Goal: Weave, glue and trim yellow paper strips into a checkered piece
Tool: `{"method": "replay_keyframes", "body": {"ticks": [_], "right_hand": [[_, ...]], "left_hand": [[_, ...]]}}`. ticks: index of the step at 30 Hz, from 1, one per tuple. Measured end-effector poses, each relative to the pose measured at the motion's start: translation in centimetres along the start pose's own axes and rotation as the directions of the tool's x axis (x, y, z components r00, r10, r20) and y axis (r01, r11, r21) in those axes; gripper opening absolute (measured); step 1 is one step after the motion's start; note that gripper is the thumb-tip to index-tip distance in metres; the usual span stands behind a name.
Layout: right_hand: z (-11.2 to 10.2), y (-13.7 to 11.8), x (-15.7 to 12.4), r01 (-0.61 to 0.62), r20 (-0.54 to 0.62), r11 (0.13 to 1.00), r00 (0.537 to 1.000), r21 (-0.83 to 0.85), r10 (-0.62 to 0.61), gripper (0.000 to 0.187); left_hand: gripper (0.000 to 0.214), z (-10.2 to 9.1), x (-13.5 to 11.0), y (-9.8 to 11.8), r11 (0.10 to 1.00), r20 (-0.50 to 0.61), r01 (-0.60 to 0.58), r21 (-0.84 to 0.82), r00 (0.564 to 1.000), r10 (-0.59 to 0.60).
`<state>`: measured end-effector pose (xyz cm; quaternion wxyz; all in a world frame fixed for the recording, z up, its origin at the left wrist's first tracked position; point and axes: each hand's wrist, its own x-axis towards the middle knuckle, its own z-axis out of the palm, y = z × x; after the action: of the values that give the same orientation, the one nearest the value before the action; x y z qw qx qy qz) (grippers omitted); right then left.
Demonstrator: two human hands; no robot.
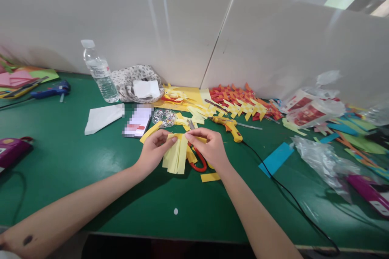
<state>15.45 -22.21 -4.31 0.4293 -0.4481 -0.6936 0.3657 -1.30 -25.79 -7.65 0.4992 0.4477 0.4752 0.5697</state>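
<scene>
Pale yellow paper strips (174, 156) hang side by side from a darker yellow band between my two hands. My left hand (158, 147) pinches the left end of this piece, thumb on top. On the other end, the thumb and fingers of my right hand (208, 143) close at its upper right corner. Red-handled scissors (200, 162) lie under and beside my right hand, partly hidden by it. Loose yellow strips surround the hands, one of them a short yellow strip (210, 177) in front of the scissors.
A yellow glue gun (227, 125) lies right, its black cord running to the front edge. Behind are woven red and yellow paper pieces (243, 99). A phone (139, 120), water bottle (101, 73) and patterned cloth bag (136, 75) stand left. Blue paper (277, 158) and plastic wrap (322, 162) lie right.
</scene>
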Motion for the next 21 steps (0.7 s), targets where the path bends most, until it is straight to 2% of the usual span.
{"method": "replay_keyframes", "body": {"ticks": [8, 14, 21], "right_hand": [[0.19, -0.15, 0.05, -0.014, 0.006, 1.0, 1.0, 0.028, 0.013, 0.015], [0.16, 0.01, 0.03, 0.017, 0.005, 1.0, 1.0, -0.015, -0.017, 0.015], [-0.11, 0.12, 0.13, 0.143, 0.034, 0.988, 0.989, -0.055, -0.142, 0.007]], "left_hand": [[0.024, 0.06, -0.11, 0.1, 0.998, 0.014, -0.041, 0.042, 0.999, 0.04], [0.022, -0.02, -0.19, -0.11, 0.998, 0.028, -0.043, 0.038, 0.999, 0.042], [0.02, 0.0, -0.18, -0.2, 0.999, 0.052, -0.028, 0.023, 0.998, 0.027]]}}
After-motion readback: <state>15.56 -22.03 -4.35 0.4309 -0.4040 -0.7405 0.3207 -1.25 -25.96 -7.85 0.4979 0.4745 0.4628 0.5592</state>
